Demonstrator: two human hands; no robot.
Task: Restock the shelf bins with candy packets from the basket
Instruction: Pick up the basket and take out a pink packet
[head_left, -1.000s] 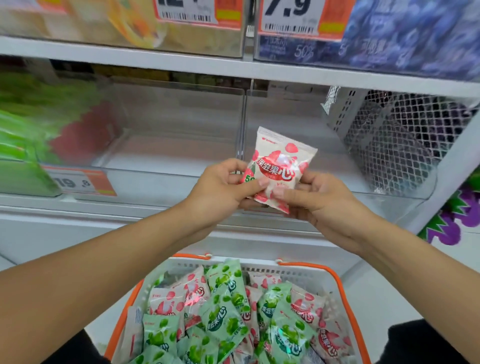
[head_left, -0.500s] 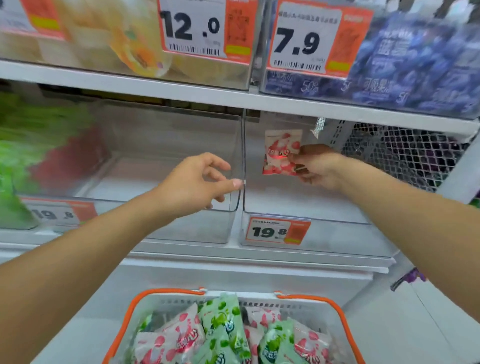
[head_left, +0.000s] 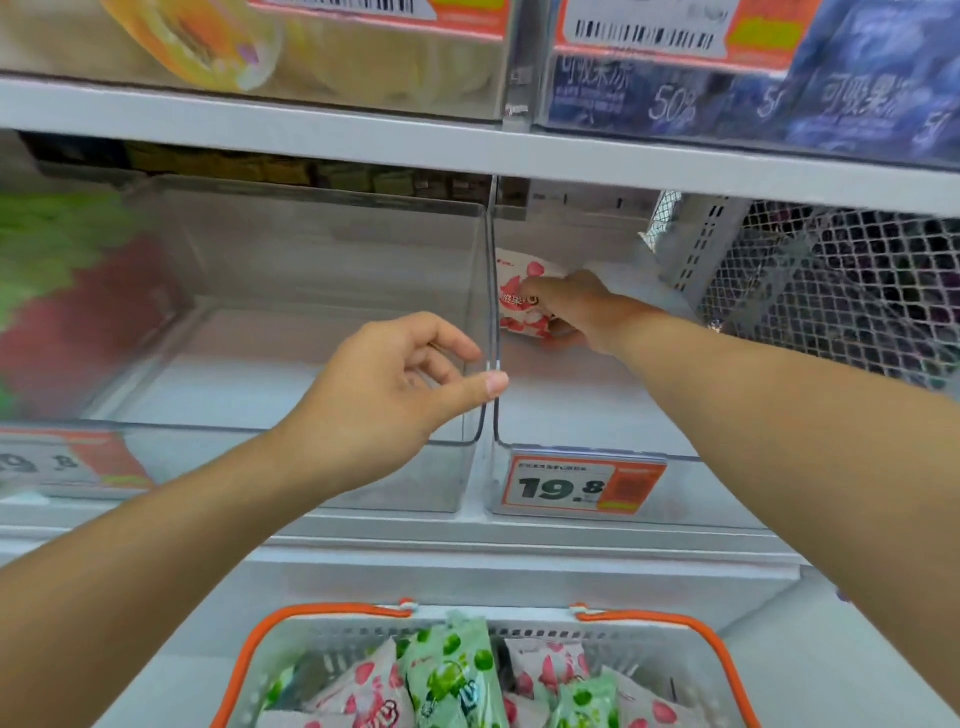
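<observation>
My right hand (head_left: 582, 306) reaches deep into the right clear shelf bin (head_left: 571, 415) and grips a pink-and-white candy packet (head_left: 519, 301) near the bin's back left, close to the bin floor. My left hand (head_left: 395, 395) hovers in front of the divider between the two clear bins, fingers loosely curled and holding nothing. The middle clear bin (head_left: 311, 364) has nothing in it. Below, the white basket with orange rim (head_left: 332, 613) holds several green and pink candy packets (head_left: 452, 670).
A bin at the far left holds green and red packets (head_left: 62, 291). A 19.8 price tag (head_left: 582, 486) hangs on the right bin's front. A white mesh panel (head_left: 831, 291) stands to the right. The upper shelf (head_left: 467, 145) carries yellow and blue packets.
My right hand carried the pink packet from in front of the shelf into the right bin and lowered it toward the bin floor. My left hand let go of it and stayed outside.
</observation>
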